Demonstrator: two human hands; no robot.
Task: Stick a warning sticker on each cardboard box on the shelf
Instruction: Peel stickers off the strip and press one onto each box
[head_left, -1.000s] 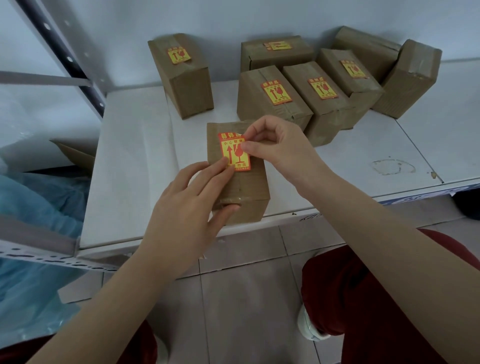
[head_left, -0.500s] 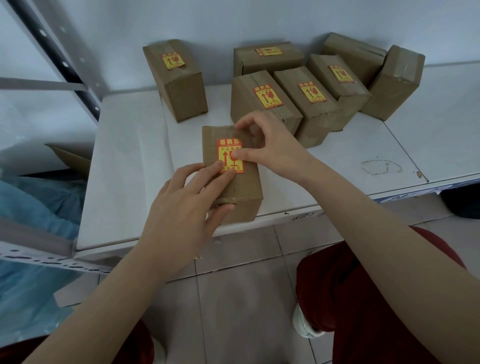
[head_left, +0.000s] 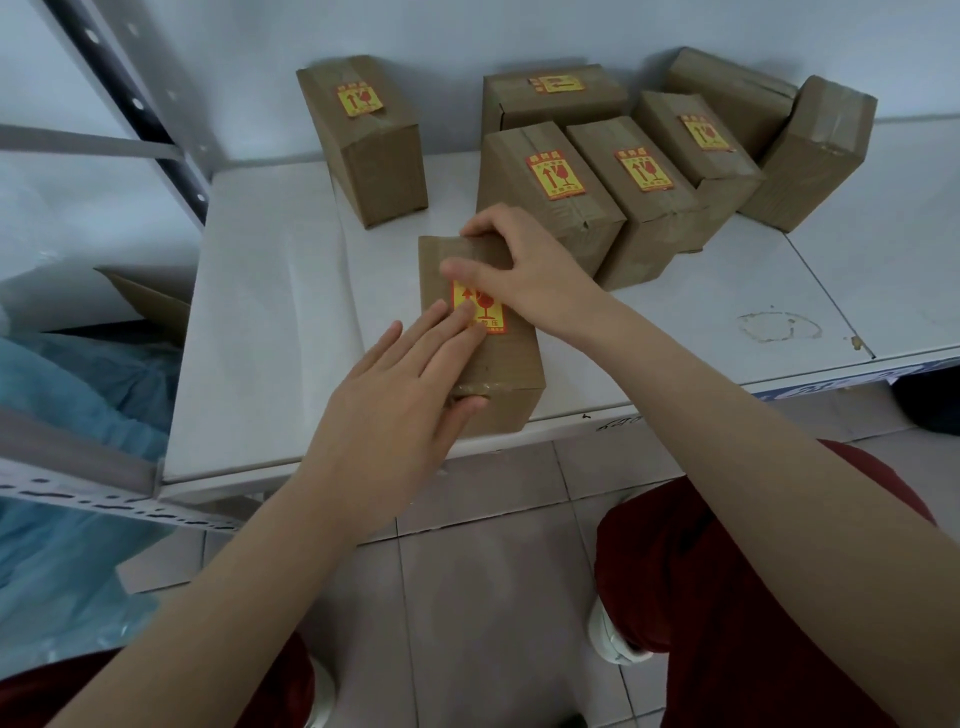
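l hand (head_left: 395, 400) flat on sticker (head_left: 487, 313), r hand (head_left: 524, 270) holds box (head_left: 506, 371).

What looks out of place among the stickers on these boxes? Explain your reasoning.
The warning sticker on the rear middle cardboard box is turned sideways, its arrow pointing left, whereas the neighbouring stickers' arrows point toward the wall.

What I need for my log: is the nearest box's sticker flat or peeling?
Flat where visible: the warning sticker lies flush on the cardboard box, left hand pressing it.
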